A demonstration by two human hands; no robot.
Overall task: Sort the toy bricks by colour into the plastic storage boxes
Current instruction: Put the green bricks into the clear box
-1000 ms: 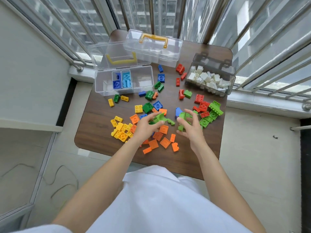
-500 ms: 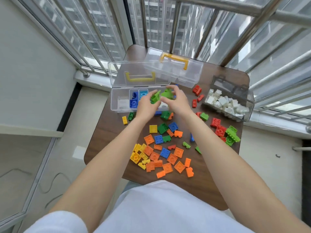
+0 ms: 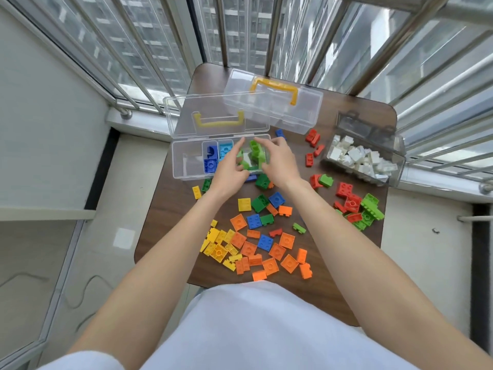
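A clear storage box [image 3: 186, 166] stands open at the table's far left, with blue bricks [image 3: 210, 161] in its middle compartments. Both my hands hover over its right compartment. A handful of light green bricks [image 3: 255, 153] sits in that compartment between my palms. My left hand [image 3: 229, 169] and my right hand [image 3: 278, 161] flank them with fingers spread apart. Loose orange bricks [image 3: 269, 252], yellow bricks [image 3: 218, 247], and red and green bricks [image 3: 356, 206] lie scattered on the table [image 3: 165, 209].
A second clear box [image 3: 274, 113] with a yellow handle lies shut behind the first. A grey-tinted box [image 3: 398, 156] of white bricks stands at the right edge. Window bars rise just behind the table. The small table drops to floor on both sides.
My hands gathered green bricks near the table's middle, carried them to the open box, and have now spread apart over its right compartment with the bricks lower inside.
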